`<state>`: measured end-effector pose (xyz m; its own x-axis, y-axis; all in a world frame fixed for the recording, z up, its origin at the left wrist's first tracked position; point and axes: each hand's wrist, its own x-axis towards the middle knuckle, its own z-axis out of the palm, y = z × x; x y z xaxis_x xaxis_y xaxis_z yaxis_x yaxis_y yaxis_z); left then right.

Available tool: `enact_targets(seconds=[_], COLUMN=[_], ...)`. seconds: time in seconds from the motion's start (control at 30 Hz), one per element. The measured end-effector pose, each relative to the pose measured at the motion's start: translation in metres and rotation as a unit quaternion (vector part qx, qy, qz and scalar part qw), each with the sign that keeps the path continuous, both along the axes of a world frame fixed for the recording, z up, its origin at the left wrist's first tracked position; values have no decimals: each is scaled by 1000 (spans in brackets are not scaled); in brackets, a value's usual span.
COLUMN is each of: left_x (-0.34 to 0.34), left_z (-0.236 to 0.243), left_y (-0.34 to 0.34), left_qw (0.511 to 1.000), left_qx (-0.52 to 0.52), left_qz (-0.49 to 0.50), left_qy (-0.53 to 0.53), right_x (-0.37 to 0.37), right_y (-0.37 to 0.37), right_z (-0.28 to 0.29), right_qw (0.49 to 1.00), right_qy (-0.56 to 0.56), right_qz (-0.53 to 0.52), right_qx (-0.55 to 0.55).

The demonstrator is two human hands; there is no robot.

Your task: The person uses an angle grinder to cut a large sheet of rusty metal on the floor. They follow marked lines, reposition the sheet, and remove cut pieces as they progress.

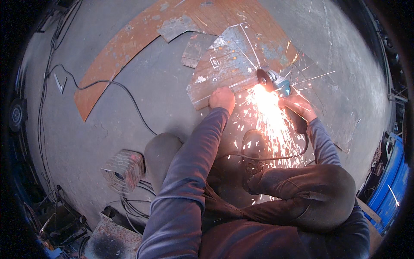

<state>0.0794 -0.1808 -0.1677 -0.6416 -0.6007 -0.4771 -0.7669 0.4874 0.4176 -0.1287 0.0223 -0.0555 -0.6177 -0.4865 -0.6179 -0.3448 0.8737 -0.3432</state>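
My right hand (pixel 298 105) is wrapped round an angle grinder (pixel 282 84) with a teal and silver head. Its disc (pixel 265 78) meets the near edge of a flat metal plate (pixel 228 64), and a bright stream of sparks (pixel 274 118) sprays down toward my legs. Chalk lines and small marks run across the plate. At the plate's near left edge, my left hand (pixel 222 99) is closed in a fist pressed on the metal; whether the fingers grip the rim is hidden.
A long curved rusty sheet (pixel 125 47) lies beyond the plate. A black cable (pixel 120 86) crosses the floor at left. Near my left knee stands a ribbed metal box (pixel 124 170) with coiled cables. A blue object (pixel 390 185) is at far right. My bent legs (pixel 302 194) are close to the sparks.
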Motion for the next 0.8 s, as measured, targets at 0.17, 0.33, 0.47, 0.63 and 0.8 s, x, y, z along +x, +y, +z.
enact_targets(seconds=[0.17,0.33,0.47,0.63,0.8], left_x=[2,-2,0,3,-2], left_z=[1,6,-7,-7,-7], left_y=[0,4,2,2,3], left_qw=[1000,1000,1000,999,1000], left_qx=[-7,-5,-16,-38,-8], left_qz=[-8,-18,-17,-28,-7], left_qy=[9,14,19,12,18], right_x=[2,-8,-10,-2,-5], right_y=[-4,10,2,2,-2], right_z=[-2,-10,-15,-15,-7], right_qw=[1000,999,999,999,999], right_qy=[6,-17,3,9,12], right_qz=[-13,-11,3,-16,-30], right_qx=[-7,-38,-31,-42,28])
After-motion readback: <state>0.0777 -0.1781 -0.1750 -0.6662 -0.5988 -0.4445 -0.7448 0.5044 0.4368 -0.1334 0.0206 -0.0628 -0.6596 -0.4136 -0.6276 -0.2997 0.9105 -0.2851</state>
